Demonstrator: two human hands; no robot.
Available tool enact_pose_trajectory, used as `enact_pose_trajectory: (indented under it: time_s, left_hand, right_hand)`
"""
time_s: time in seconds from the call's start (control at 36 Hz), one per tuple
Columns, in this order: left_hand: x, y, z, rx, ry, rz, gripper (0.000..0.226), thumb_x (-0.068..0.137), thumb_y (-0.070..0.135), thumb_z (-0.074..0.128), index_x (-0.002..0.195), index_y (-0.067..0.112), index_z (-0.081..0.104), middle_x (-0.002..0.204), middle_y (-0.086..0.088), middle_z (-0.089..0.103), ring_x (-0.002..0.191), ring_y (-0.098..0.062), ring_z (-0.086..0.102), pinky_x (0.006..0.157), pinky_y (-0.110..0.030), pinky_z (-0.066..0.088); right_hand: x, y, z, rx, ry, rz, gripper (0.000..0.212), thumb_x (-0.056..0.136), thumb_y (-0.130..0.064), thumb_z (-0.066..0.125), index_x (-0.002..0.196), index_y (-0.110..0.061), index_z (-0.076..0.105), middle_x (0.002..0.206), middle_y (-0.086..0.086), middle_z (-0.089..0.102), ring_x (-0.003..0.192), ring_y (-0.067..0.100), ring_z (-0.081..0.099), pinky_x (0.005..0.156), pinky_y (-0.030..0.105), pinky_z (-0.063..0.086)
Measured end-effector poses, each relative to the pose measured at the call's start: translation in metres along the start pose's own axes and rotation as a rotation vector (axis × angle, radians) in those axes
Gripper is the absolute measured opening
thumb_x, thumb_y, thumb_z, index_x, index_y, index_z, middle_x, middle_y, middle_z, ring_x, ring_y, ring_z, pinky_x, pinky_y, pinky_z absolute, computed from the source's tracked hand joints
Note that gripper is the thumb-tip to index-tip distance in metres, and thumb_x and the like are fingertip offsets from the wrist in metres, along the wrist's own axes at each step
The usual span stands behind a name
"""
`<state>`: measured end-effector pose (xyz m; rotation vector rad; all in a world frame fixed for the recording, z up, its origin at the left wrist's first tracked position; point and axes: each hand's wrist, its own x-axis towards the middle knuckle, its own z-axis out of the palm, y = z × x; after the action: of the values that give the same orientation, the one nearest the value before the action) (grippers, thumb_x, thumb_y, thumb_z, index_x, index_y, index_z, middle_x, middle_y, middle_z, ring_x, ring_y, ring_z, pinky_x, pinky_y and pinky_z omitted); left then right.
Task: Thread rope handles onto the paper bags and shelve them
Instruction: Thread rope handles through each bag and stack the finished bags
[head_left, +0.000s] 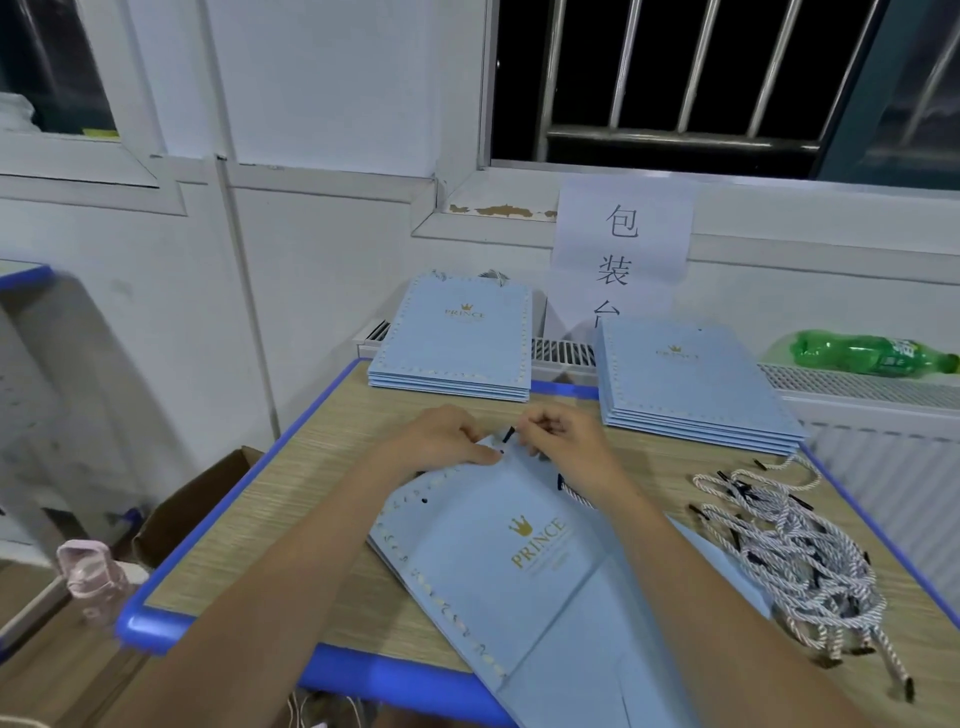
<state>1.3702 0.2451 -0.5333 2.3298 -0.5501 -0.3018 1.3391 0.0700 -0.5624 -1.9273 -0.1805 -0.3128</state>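
A light blue paper bag (498, 540) with a gold crown and PRINCE print lies flat and slanted on the table, on top of further bags. My left hand (441, 436) presses down on its top edge. My right hand (566, 441) pinches a rope handle just behind its black tip (508, 434), which points down at a hole in that top edge. The rest of that rope (576, 496) shows under my right wrist. A tangled heap of white-and-navy rope handles (795, 551) lies to the right.
Two stacks of the same blue bags sit at the back, one on the left (457, 338) and one on the right (691, 384). A green plastic bottle (872, 353) lies on the radiator. The table has a blue rim (218, 525). A cardboard box (192, 509) and a pink bottle (88, 577) stand left of the table.
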Motion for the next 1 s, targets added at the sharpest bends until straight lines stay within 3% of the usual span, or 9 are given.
enact_pose_trajectory:
  time_s: [0.14, 0.25, 0.33, 0.42, 0.56, 0.72, 0.78, 0.89, 1.0]
  left_hand:
    - [0.001, -0.005, -0.006, -0.063, -0.088, -0.005, 0.029, 0.087, 0.021, 0.065, 0.066, 0.008, 0.05, 0.052, 0.007, 0.039, 0.043, -0.004, 0.037, 0.05, -0.02, 0.026]
    - [0.002, -0.008, -0.007, -0.116, -0.09, -0.012, 0.03, 0.089, 0.019, 0.063, 0.064, 0.008, 0.048, 0.052, 0.007, 0.04, 0.044, -0.006, 0.038, 0.054, -0.023, 0.027]
    - [0.001, -0.009, -0.008, -0.147, -0.109, -0.013, 0.02, 0.089, 0.02, 0.063, 0.078, 0.004, 0.059, 0.07, -0.009, 0.046, 0.061, -0.017, 0.044, 0.063, -0.028, 0.03]
    - [0.0, -0.011, -0.008, -0.18, -0.113, -0.025, 0.03, 0.088, 0.02, 0.063, 0.086, -0.009, 0.062, 0.078, -0.011, 0.05, 0.07, -0.02, 0.046, 0.068, -0.032, 0.032]
    - [-0.001, -0.012, -0.009, -0.184, -0.111, -0.017, 0.032, 0.088, 0.021, 0.064, 0.094, -0.011, 0.062, 0.082, -0.013, 0.057, 0.074, -0.022, 0.052, 0.072, -0.035, 0.036]
    - [-0.002, -0.011, -0.011, -0.275, -0.131, -0.014, 0.017, 0.09, 0.015, 0.06, 0.098, 0.002, 0.066, 0.08, -0.003, 0.065, 0.069, -0.016, 0.061, 0.063, -0.02, 0.044]
    - [-0.004, -0.011, -0.012, -0.374, -0.154, -0.007, 0.019, 0.091, 0.01, 0.055, 0.104, 0.009, 0.069, 0.085, 0.001, 0.071, 0.077, -0.013, 0.066, 0.069, -0.02, 0.049]
    - [-0.01, -0.016, -0.019, -0.685, -0.223, -0.026, 0.041, 0.092, 0.01, 0.036, 0.095, 0.018, 0.076, 0.106, -0.002, 0.071, 0.093, -0.012, 0.065, 0.084, -0.023, 0.049]
    - [-0.018, -0.018, -0.023, -0.68, -0.331, 0.073, 0.032, 0.096, 0.015, 0.046, 0.122, 0.014, 0.064, 0.125, -0.007, 0.064, 0.116, -0.022, 0.059, 0.102, -0.037, 0.044]
  right_hand:
    - [0.001, -0.001, 0.003, -0.067, -0.029, -0.034, 0.021, 0.088, -0.009, 0.064, 0.073, -0.024, 0.067, 0.074, -0.01, 0.065, 0.066, 0.0, 0.056, 0.069, 0.02, 0.046]
    - [0.001, -0.002, 0.006, -0.122, -0.033, -0.039, 0.016, 0.088, -0.009, 0.064, 0.075, -0.018, 0.068, 0.075, -0.006, 0.066, 0.068, 0.006, 0.057, 0.066, 0.016, 0.043]
    - [0.001, -0.002, 0.006, -0.166, -0.033, -0.042, 0.011, 0.088, -0.009, 0.064, 0.079, -0.012, 0.07, 0.071, -0.008, 0.065, 0.059, -0.003, 0.052, 0.057, 0.009, 0.037]
    - [0.001, -0.003, 0.005, -0.198, -0.019, -0.059, 0.01, 0.087, -0.008, 0.064, 0.08, -0.008, 0.071, 0.063, -0.016, 0.06, 0.052, -0.006, 0.05, 0.052, 0.007, 0.034]
    - [0.0, -0.005, 0.007, -0.282, -0.05, -0.089, 0.009, 0.083, -0.007, 0.067, 0.077, -0.012, 0.073, 0.068, -0.018, 0.062, 0.06, -0.006, 0.053, 0.061, 0.009, 0.04]
    - [0.001, -0.01, 0.008, -0.244, -0.043, -0.065, 0.019, 0.08, -0.004, 0.068, 0.074, -0.021, 0.069, 0.076, -0.014, 0.065, 0.071, 0.002, 0.059, 0.068, 0.012, 0.044]
    - [0.001, -0.01, 0.007, -0.213, -0.047, -0.056, 0.024, 0.08, -0.003, 0.068, 0.072, -0.025, 0.066, 0.078, -0.012, 0.066, 0.073, 0.003, 0.06, 0.071, 0.015, 0.045]
    - [0.0, -0.017, 0.005, -0.081, -0.067, -0.063, 0.026, 0.08, -0.001, 0.069, 0.072, -0.026, 0.065, 0.081, -0.01, 0.067, 0.077, 0.004, 0.061, 0.075, 0.019, 0.047]
    - [-0.002, -0.024, 0.002, 0.02, -0.077, -0.091, 0.024, 0.081, 0.003, 0.067, 0.074, -0.02, 0.065, 0.076, -0.015, 0.066, 0.071, -0.005, 0.058, 0.07, 0.01, 0.043]
